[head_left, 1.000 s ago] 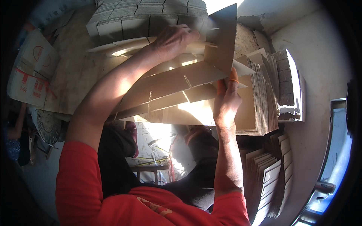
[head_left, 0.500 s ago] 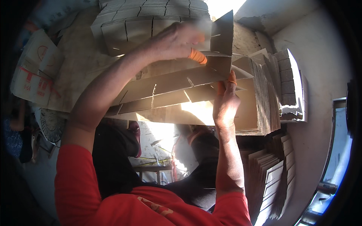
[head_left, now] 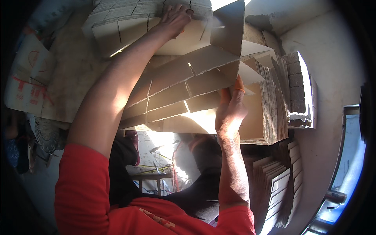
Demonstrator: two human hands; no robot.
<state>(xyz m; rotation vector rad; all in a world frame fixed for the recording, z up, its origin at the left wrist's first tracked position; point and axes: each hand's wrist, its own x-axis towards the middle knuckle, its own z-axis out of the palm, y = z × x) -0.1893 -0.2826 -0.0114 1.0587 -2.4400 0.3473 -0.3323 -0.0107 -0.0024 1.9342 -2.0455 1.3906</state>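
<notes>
My right hand (head_left: 231, 113), with orange finger covers, pinches a cardboard cross piece (head_left: 227, 27) low on its near end. Three long slotted cardboard strips (head_left: 178, 72) fan out leftward from that piece, slotted into it one behind another. At the back stands a stack of slotted cardboard strips (head_left: 113, 17). My left hand (head_left: 174, 21) reaches over the front strip (head_left: 133, 33) of that stack, fingers curled over its top edge and the thumb on its near face. Part of the left thumb is hidden behind the hand.
To the right stands a thick row of upright cardboard sheets (head_left: 270, 102), with another bundle (head_left: 295, 82) beyond it by the wall. More slotted pieces (head_left: 278, 188) lean below the table at right. A printed carton (head_left: 27, 86) lies at far left. Sunlight falls on the table's near edge.
My left hand has let go of the third long strip at the cross piece and moved back and left onto the stack. The assembly in my right hand has tilted and shifted slightly.
</notes>
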